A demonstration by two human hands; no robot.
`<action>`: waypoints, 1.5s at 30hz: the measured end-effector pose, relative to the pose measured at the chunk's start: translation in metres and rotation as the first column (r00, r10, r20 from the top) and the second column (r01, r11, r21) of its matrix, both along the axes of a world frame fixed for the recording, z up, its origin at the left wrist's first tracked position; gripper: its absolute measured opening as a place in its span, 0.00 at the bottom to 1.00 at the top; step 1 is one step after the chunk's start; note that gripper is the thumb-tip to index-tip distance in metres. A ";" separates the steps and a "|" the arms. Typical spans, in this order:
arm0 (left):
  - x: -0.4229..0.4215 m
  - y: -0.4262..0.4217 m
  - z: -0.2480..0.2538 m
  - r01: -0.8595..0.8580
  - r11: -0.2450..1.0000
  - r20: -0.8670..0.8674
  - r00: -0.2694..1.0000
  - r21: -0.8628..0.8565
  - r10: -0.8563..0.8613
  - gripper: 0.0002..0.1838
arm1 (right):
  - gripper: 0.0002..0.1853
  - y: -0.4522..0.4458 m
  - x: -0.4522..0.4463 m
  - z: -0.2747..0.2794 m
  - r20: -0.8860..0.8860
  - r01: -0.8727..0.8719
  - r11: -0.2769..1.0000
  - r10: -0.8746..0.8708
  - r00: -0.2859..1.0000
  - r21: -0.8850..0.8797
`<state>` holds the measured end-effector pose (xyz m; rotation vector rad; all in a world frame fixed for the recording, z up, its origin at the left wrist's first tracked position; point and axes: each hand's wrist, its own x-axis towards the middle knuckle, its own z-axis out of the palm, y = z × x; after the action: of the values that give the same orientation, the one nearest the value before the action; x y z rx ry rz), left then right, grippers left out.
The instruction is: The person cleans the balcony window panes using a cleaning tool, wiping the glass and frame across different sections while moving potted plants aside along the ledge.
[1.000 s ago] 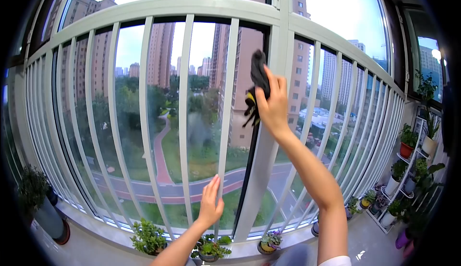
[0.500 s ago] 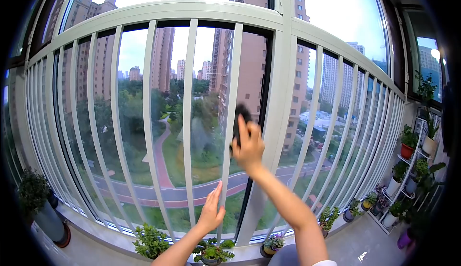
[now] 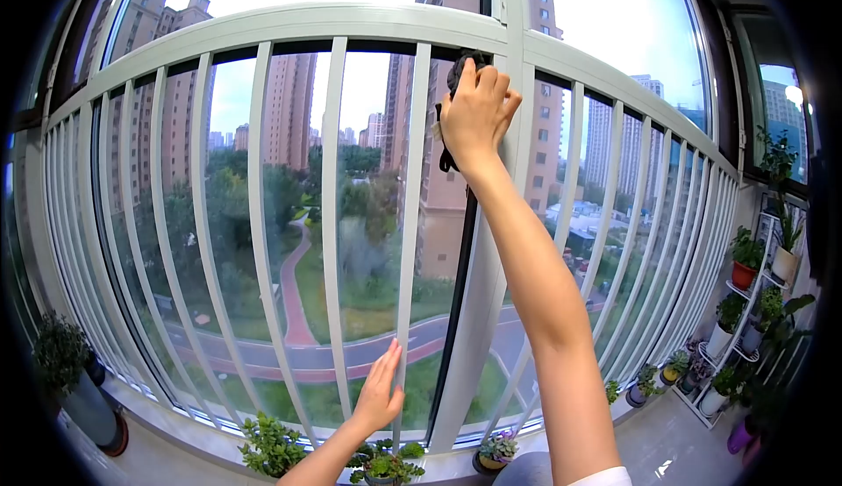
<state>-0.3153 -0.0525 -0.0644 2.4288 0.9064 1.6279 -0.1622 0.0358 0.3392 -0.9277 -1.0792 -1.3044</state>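
The white metal railing (image 3: 307, 23) forms upright stripes. Near its top, the crumpled cloth bundle (image 3: 456, 72) is black. Beyond the railing, a tall tower block (image 3: 443, 214) is pinkish brown, the grassy lawn (image 3: 373, 324) green, and the winding paved path (image 3: 294, 297) dull red. Right of the railing stand a red plant pot (image 3: 743, 275) and a purple plant pot (image 3: 738, 438).

Head cam, fwd/down, nr railing (image 3: 330, 170)

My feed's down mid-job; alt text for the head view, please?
The right hand holds a black cloth at the upper right corner of a window pane behind railings; the left hand is lower, at a white bar. Potted plants stand below, and tall buildings show outside.
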 end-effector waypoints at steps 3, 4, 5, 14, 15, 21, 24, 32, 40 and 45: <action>-0.001 0.000 -0.002 0.002 1.000 -0.008 1.000 0.013 -0.002 0.44 | 0.37 0.000 -0.002 -0.035 -0.047 -0.018 0.999 0.016 0.999 -0.039; -0.001 0.000 -0.002 0.003 1.000 -0.009 1.000 0.007 -0.003 0.44 | 0.36 -0.002 0.000 -0.060 -0.075 -0.068 0.996 0.064 0.995 -0.056; -0.001 0.000 -0.002 0.008 1.000 -0.003 1.000 0.004 -0.008 0.44 | 0.42 -0.004 0.002 -0.094 -0.077 -0.029 0.997 0.023 0.997 -0.074; -0.001 0.001 -0.003 0.018 0.999 0.023 1.000 -0.042 -0.017 0.44 | 0.38 -0.028 -0.003 -0.443 -0.224 -0.216 0.859 0.121 0.967 -0.464; -0.001 -0.002 -0.005 0.029 0.998 0.043 0.999 -0.063 -0.026 0.43 | 0.38 -0.033 0.000 -0.450 -0.209 -0.231 0.828 0.141 0.968 -0.511; -0.002 -0.007 -0.007 -0.008 0.998 -0.015 1.000 -0.056 0.007 0.43 | 0.38 -0.035 0.007 -0.270 -0.142 -0.262 0.899 0.225 0.964 -0.350; -0.003 -0.007 -0.007 -0.032 0.998 -0.048 0.998 -0.056 0.030 0.43 | 0.37 -0.022 0.008 -0.174 -0.071 -0.262 0.945 0.252 0.965 -0.195; -0.003 -0.006 -0.006 -0.022 0.997 -0.026 0.999 -0.077 0.020 0.42 | 0.34 0.000 -0.002 -0.332 -0.092 -0.234 0.936 0.217 0.972 -0.262; -0.008 -0.007 -0.011 0.054 0.979 0.055 0.998 -0.194 -0.045 0.42 | 0.27 -0.028 0.010 -0.560 0.106 -0.276 0.751 0.417 0.903 -0.600; -0.010 -0.008 -0.012 0.064 0.969 0.037 0.998 -0.238 -0.057 0.43 | 0.30 -0.025 -0.003 -0.377 -0.043 -0.461 0.783 0.489 0.871 -0.417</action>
<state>-0.3257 -0.0601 -0.0766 2.2414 0.9529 1.4377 -0.1649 0.0110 -0.0378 -0.8402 -1.5681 -0.6947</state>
